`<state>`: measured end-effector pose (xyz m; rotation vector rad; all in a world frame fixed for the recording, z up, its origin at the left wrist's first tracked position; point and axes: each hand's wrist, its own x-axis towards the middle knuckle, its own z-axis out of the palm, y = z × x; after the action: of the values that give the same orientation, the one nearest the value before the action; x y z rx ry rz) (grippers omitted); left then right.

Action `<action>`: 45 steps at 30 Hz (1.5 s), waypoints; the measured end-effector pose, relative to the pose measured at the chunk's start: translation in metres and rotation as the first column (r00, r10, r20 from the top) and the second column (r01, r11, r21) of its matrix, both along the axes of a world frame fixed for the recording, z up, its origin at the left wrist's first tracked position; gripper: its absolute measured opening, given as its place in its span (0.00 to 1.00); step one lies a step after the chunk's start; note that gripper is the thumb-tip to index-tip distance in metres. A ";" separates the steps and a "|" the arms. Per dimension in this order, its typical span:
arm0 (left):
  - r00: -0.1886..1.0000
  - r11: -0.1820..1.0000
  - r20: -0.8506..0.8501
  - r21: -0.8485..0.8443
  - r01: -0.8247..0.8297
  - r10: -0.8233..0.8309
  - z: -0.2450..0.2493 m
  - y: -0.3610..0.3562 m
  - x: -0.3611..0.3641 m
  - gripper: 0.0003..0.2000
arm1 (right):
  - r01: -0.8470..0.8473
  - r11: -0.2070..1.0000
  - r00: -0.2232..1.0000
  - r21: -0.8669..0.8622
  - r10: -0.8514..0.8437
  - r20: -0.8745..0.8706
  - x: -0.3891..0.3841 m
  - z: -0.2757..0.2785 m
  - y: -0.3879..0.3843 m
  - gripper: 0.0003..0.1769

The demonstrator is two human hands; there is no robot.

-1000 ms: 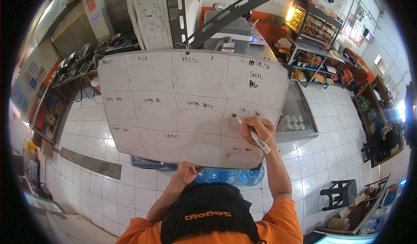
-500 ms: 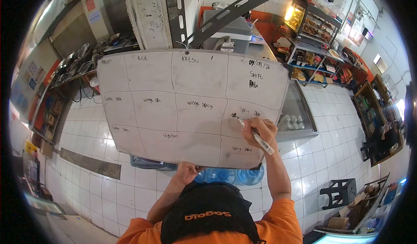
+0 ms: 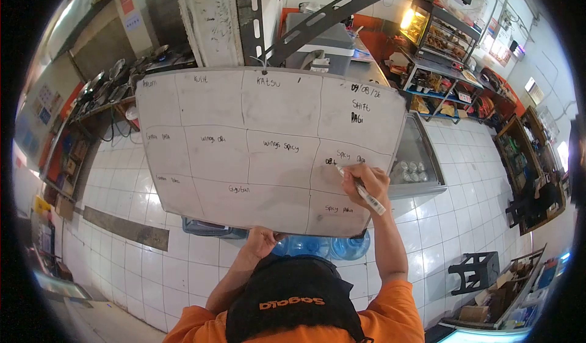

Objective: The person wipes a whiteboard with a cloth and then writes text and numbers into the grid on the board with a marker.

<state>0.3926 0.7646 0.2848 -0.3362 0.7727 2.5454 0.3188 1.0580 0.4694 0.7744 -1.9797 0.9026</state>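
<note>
A whiteboard [image 3: 281, 166] ruled into boxes with black handwriting hangs in front of me, tilted slightly. My right hand [image 3: 366, 184] is closed around a white marker [image 3: 370, 201], its tip on the board just under the words "Spicy dada", beside small figures that begin with "08". At the bottom edge of the board, my left hand [image 3: 263, 241] pinches the frame, fingers partly hidden behind it.
Blue water bottles [image 3: 308, 246] stand below the board. A glass-topped freezer [image 3: 415, 166] is at its right, and a dark stool [image 3: 475, 273] at lower right. Pans [image 3: 116, 77] rest on the left counter; a lit food cabinet [image 3: 439, 32] is at upper right.
The marker tip has shifted slightly right, and a small new mark follows the "08" on the board. My left hand keeps its hold on the bottom edge.
</note>
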 end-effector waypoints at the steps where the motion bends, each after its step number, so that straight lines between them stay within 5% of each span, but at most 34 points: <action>1: 1.000 1.000 0.005 0.002 -0.001 0.001 -0.003 -0.001 0.000 0.29 | 0.004 1.000 1.000 -0.017 -0.005 -0.017 -0.002 -0.004 0.000 0.07; 4: 0.998 0.999 -0.068 -0.039 0.017 -0.020 -0.009 -0.001 0.001 0.21 | 0.005 0.999 0.999 -0.053 -0.007 -0.041 -0.006 -0.011 -0.001 0.06; 15: 0.999 0.997 -0.027 -0.079 0.017 -0.019 -0.004 -0.002 0.001 0.23 | 0.010 0.990 1.000 -0.140 -0.007 0.017 -0.004 -0.015 0.001 0.08; 21: 1.000 0.997 0.011 -0.075 0.001 0.000 -0.007 -0.003 0.002 0.26 | 0.001 1.000 0.998 -0.031 -0.003 -0.060 -0.006 -0.014 0.007 0.07; 28: 0.998 0.999 0.063 -0.032 -0.026 0.028 0.013 0.001 0.003 0.27 | -0.045 0.979 0.999 -0.199 0.041 -0.027 0.000 -0.018 0.006 0.06; 31: 0.989 0.989 -0.144 -0.145 0.020 -0.041 0.002 0.003 0.003 0.18 | -0.025 0.973 0.999 -0.230 0.032 0.028 0.025 -0.021 0.001 0.07; 33: 0.932 0.999 -0.360 -0.002 0.049 -0.046 -0.021 0.002 0.000 0.19 | -0.031 0.990 0.999 -0.141 0.035 0.031 0.045 -0.034 -0.006 0.07; 35: 0.942 0.999 -0.332 -0.009 0.042 -0.043 -0.025 0.001 0.004 0.19 | -0.055 0.998 0.998 -0.003 0.055 -0.009 0.060 -0.056 -0.014 0.12; 37: 0.996 0.986 -0.073 -0.166 0.032 -0.045 -0.008 0.006 -0.002 0.20 | -0.055 0.996 0.998 0.065 0.055 0.014 0.076 -0.068 -0.024 0.15; 41: 1.000 0.991 0.004 -0.129 0.023 -0.023 0.017 0.009 0.001 0.21 | -0.070 0.996 0.994 0.052 0.074 -0.085 0.082 -0.102 -0.028 0.13; 45: 0.997 0.991 -0.020 -0.117 0.066 -0.069 -0.011 0.001 -0.001 0.26 | -0.086 0.995 0.992 0.059 0.091 -0.086 0.073 -0.106 -0.026 0.12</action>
<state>0.3912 0.7654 0.2735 -0.3125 0.9281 2.4512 0.3918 1.0318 0.3637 0.9241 -1.9115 0.8530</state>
